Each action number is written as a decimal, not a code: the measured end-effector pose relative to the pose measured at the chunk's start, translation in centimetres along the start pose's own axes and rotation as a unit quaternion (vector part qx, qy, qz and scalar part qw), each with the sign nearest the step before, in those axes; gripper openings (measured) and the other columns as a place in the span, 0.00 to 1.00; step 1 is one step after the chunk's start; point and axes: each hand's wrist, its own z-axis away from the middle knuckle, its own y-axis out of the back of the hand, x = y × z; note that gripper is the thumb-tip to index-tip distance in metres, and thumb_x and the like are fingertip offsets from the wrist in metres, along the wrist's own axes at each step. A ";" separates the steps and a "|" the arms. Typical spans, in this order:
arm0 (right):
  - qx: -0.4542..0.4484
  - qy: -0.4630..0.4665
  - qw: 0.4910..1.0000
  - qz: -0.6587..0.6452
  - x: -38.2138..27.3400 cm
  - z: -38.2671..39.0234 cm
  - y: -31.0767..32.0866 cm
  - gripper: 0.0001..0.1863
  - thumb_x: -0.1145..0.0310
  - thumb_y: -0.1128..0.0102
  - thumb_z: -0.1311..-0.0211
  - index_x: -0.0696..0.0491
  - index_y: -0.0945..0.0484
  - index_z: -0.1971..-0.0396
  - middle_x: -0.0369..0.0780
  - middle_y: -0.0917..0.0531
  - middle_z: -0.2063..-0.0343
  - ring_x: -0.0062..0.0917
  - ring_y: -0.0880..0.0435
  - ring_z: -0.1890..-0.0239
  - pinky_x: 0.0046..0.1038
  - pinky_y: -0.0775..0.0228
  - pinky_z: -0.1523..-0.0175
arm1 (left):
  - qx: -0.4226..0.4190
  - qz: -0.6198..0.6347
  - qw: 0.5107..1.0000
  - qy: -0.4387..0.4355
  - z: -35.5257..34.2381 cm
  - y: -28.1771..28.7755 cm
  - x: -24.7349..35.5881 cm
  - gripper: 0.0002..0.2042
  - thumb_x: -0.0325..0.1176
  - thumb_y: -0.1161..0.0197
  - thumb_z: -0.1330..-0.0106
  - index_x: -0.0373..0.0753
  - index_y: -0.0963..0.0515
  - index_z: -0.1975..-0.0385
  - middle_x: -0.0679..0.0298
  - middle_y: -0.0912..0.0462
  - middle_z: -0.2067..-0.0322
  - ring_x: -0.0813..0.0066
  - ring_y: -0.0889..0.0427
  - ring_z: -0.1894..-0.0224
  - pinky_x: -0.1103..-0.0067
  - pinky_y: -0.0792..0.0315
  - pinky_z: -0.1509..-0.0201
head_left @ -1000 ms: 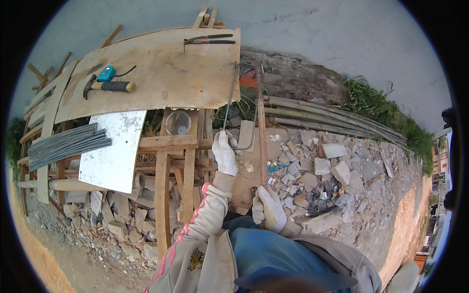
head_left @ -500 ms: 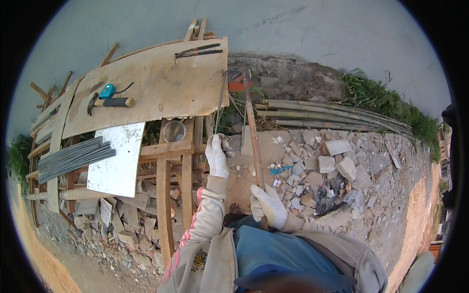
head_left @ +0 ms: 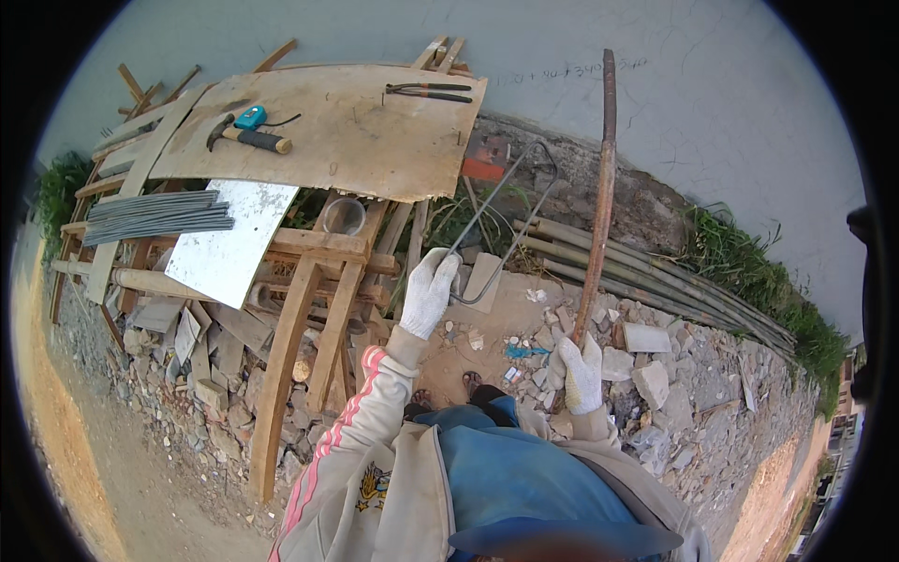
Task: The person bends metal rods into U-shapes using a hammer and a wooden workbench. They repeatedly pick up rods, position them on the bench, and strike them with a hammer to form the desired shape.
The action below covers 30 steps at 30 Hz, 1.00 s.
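Observation:
My left hand (head_left: 429,292), in a white knitted glove, is closed on a rectangular stirrup (head_left: 495,198) of bent steel rod. The stirrup tilts up and away to the right over the ground beside the bench. My gloved right hand (head_left: 581,377) grips the lower part of a long rusty metal bar (head_left: 602,201), which stands nearly upright in the view, apart from the stirrup. On the plywood bench top (head_left: 328,159) lie black-handled pincers (head_left: 429,92), a claw hammer (head_left: 257,140) and a teal tape measure (head_left: 251,117).
Cut steel rods (head_left: 159,218) rest across a white panel (head_left: 234,248) at the left. A clear round container (head_left: 345,216) sits in the timber frame (head_left: 323,245). Bamboo poles (head_left: 655,290) lie along the wall (head_left: 749,122), with rubble (head_left: 655,379) and broken slabs nearer.
The bar has come away from the stirrup and the bench's end, swinging right with my right hand. My left hand has moved slightly right, and the stirrup now tilts rightward. The view has shifted.

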 end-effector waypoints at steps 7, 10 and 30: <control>0.035 -0.002 0.983 0.182 7.0 -12.8 11.2 0.17 0.62 0.34 0.27 0.59 0.23 0.50 0.32 0.21 0.70 0.16 0.25 0.74 0.21 0.31 0.71 | 0.049 -0.263 0.962 0.060 12.4 2.9 -9.8 0.23 0.50 0.47 0.22 0.32 0.20 0.53 0.41 0.16 0.60 0.40 0.18 0.53 0.59 0.25 0.48; -0.010 0.004 0.979 0.202 12.3 -16.5 14.0 0.24 0.61 0.34 0.28 0.62 0.24 0.42 0.34 0.22 0.68 0.18 0.27 0.73 0.22 0.32 0.70 | 0.178 -0.272 0.919 0.223 18.8 1.9 -15.7 0.24 0.51 0.47 0.24 0.32 0.18 0.54 0.40 0.14 0.57 0.40 0.17 0.49 0.58 0.25 0.45; -0.219 -0.064 0.873 0.430 17.6 -26.9 11.9 0.30 0.60 0.35 0.28 0.66 0.27 0.36 0.44 0.19 0.55 0.26 0.21 0.60 0.28 0.26 0.56 | 0.582 -0.125 0.645 0.480 40.3 -7.0 -37.6 0.34 0.58 0.39 0.33 0.35 0.22 0.39 0.43 0.15 0.46 0.45 0.16 0.42 0.61 0.25 0.36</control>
